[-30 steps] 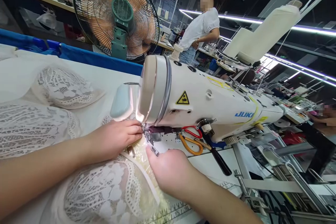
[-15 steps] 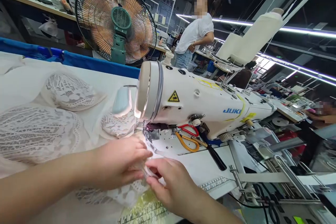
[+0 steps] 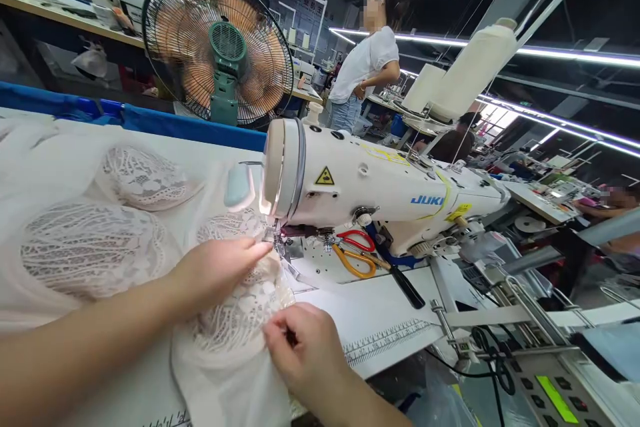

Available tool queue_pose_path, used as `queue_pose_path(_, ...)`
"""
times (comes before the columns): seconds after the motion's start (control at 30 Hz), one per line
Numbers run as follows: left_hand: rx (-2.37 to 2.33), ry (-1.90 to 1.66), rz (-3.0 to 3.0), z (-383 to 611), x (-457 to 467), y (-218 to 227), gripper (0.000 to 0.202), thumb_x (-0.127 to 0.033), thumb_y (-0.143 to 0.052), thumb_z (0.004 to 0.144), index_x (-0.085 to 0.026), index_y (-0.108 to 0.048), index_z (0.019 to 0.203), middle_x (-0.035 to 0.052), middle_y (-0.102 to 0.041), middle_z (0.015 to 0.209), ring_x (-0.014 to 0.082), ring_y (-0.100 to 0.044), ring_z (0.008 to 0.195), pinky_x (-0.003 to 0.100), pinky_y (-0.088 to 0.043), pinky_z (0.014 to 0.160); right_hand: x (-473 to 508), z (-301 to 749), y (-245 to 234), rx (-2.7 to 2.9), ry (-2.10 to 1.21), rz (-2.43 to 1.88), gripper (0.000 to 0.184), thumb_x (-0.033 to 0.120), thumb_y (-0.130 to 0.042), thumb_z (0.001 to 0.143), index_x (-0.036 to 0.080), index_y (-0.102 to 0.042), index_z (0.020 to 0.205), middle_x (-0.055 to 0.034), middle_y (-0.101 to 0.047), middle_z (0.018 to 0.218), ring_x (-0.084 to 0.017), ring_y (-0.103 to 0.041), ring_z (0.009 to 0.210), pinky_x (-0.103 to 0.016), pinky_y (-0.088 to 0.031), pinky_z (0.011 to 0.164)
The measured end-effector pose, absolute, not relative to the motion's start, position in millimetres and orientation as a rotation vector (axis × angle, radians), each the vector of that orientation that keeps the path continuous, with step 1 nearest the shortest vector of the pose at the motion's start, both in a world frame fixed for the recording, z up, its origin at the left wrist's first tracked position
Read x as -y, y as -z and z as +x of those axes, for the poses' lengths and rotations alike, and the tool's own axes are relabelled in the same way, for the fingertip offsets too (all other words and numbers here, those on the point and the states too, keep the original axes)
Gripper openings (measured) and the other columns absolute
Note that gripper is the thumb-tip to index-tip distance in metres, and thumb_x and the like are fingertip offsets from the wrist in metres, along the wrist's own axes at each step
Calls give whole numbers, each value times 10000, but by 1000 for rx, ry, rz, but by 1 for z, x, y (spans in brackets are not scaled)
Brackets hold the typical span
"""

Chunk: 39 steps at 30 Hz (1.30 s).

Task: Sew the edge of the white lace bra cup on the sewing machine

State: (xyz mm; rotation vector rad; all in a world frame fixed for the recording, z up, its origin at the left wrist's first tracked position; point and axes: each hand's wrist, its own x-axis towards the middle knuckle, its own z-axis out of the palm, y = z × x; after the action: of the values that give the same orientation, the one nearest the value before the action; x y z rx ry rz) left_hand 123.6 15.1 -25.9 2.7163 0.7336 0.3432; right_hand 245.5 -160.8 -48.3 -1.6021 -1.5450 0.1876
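A white Juki sewing machine (image 3: 370, 193) stands on the table, its lamp lit over the needle. Cream lace fabric (image 3: 235, 320) lies under the presser foot (image 3: 277, 243) and hangs over the table's near edge. My left hand (image 3: 215, 270) rests on the lace with its fingertips stretched toward the presser foot, pressing the cloth flat. My right hand (image 3: 300, 347) is closed, pinching the edge of the lace near the table's front.
Orange and red scissors (image 3: 353, 253) and a black-handled tool (image 3: 405, 283) lie under the machine arm. More lace pieces (image 3: 90, 247) cover the table on the left. A green fan (image 3: 220, 47) stands behind. A person in a white top (image 3: 365, 60) stands farther back.
My left hand has moved up to the presser foot and flattened on the lace. My right hand has dropped toward the table's front edge, pinching the cloth. The lace is spread wider.
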Motion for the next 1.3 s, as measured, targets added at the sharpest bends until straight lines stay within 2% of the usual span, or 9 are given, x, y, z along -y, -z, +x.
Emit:
queue_pose_path(0.1,-717,-156,2930,123,-15,36,317,-153,-445,736,-224,-718,882,59,-612,778,190,-476,554,325,-223,516,161,259,40,1606,-299,-1771,226,239,-567,846,158,-684,671,-58,-682,609,-165,-616,575,-250,-375,545)
queue_pose_path(0.2,-788,-36,3029,130,-12,38,331,-140,-441,780,-205,-735,917,81,-617,814,183,-457,524,323,-203,494,159,265,36,1699,-405,-1935,182,216,-575,864,152,-708,757,-69,-715,701,-179,-641,668,-255,-372,590)
queue_pose_path(0.33,-914,65,3050,140,-5,29,458,-63,-358,837,-175,-720,1095,107,-637,877,203,-522,560,317,-230,490,151,269,31,1829,-441,-2124,184,217,-552,912,156,-698,818,-74,-718,778,-190,-636,743,-272,-343,602)
queue_pose_path(0.43,-959,163,3032,145,-3,21,472,-38,-369,838,-157,-711,1140,126,-652,914,240,-585,605,327,-259,494,145,271,28,1870,-475,-2187,190,237,-541,930,161,-698,856,-74,-719,813,-198,-640,775,-280,-338,604)
queue_pose_path(0.63,-1006,249,2954,151,-3,12,459,-36,-331,893,-136,-698,1148,139,-666,988,288,-659,701,355,-370,537,141,274,26,1829,-577,-2207,243,262,-529,944,159,-724,1046,-99,-744,950,-233,-669,887,-291,-404,679)
queue_pose_path(0.77,-1034,269,2900,154,-4,12,427,-62,-352,908,-142,-695,1149,135,-676,996,306,-683,756,373,-447,575,139,274,22,1841,-579,-2252,237,271,-522,953,163,-724,1013,-95,-736,918,-231,-665,865,-292,-396,654)
queue_pose_path(1.0,-1043,255,2882,158,-18,9,423,-95,-349,923,-144,-721,1118,169,-693,1066,351,-707,835,423,-523,645,126,273,17,1888,-503,-2310,246,282,-521,961,174,-717,1062,-95,-734,929,-239,-673,863,-294,-415,638)
queue_pose_path(1.13,-1030,235,2907,162,-31,4,393,-112,-366,917,-167,-738,1027,152,-728,1039,355,-713,871,412,-527,652,117,270,14,1904,-484,-2325,251,290,-510,969,183,-698,1096,-90,-745,973,-245,-686,877,-307,-434,634)
queue_pose_path(1.3,-1060,202,2959,163,-39,-4,377,-93,-362,896,-173,-722,977,116,-713,831,346,-699,797,387,-485,615,118,268,9,1981,-445,-2348,257,305,-460,985,182,-667,1075,-94,-732,959,-250,-690,831,-327,-428,601)
